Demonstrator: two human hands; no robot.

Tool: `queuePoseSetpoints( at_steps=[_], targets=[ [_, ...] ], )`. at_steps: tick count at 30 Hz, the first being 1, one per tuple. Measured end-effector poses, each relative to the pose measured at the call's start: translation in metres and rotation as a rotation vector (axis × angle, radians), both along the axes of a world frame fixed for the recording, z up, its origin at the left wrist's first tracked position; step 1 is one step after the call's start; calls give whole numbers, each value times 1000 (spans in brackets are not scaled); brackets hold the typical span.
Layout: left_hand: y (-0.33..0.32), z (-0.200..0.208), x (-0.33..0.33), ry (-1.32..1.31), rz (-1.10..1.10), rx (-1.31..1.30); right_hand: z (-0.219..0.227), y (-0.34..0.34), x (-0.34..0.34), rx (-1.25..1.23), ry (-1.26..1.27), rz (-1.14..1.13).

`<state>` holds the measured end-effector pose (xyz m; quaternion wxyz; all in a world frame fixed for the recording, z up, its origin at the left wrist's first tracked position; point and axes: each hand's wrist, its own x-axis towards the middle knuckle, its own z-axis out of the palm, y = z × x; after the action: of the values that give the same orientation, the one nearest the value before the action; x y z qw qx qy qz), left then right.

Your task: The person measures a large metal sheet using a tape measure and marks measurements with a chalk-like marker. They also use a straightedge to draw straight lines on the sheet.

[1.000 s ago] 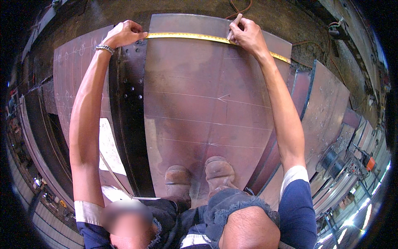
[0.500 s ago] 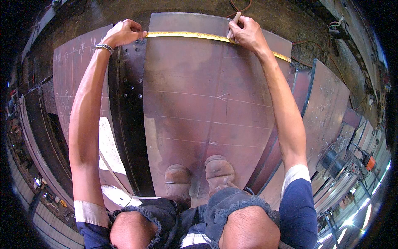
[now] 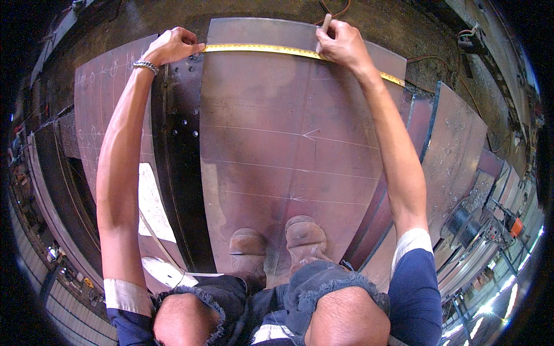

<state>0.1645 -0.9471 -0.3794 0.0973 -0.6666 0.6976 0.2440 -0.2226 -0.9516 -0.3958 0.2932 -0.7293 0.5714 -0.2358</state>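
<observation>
Here, seen from above, a person crouches on sheet metal and measures across it.

Left hand grip: the left hand [image 3: 171, 46] is closed, fingers curled down, pinning one end of a yellow flexible metal measuring tape [image 3: 259, 49] at the plate's left edge; a metal bracelet [image 3: 145, 66] sits on that wrist.

Right hand grip: the right hand [image 3: 341, 45] is closed on a pale, slim marking stick [image 3: 324, 27], which points up and away, while the same hand presses the tape down further along.

Tape position: it lies flat across the far edge of a large brownish curved steel plate [image 3: 271, 155], and runs on past the right hand toward the right.

Handling of the tape: it looks light, thin and springy, likely to slide or curl unless pressed at both ends, as it is here.

Handling of the stick: it looks light and probably brittle, so best pinched near the tip.

Plate: it looks heavy and stiff, with faint scribed lines and arrow marks.

Beyond: two dusty brown work shoes [image 3: 277, 242] stand on the plate, a dark drilled steel strip [image 3: 179, 150] lies to its left, and more grey steel sheets [image 3: 456, 150] lie to the right.
</observation>
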Motion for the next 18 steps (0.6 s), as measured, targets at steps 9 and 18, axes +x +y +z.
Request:
queuePoseSetpoints(
  at_steps=[9, 18],
  targets=[
    [-3, -1, -6, -14, 21, 33, 3, 16, -4, -452, -207, -242],
    [-5, -8, 0, -24, 22, 29, 21, 61, -33, -223, -331, -464]
  ],
)
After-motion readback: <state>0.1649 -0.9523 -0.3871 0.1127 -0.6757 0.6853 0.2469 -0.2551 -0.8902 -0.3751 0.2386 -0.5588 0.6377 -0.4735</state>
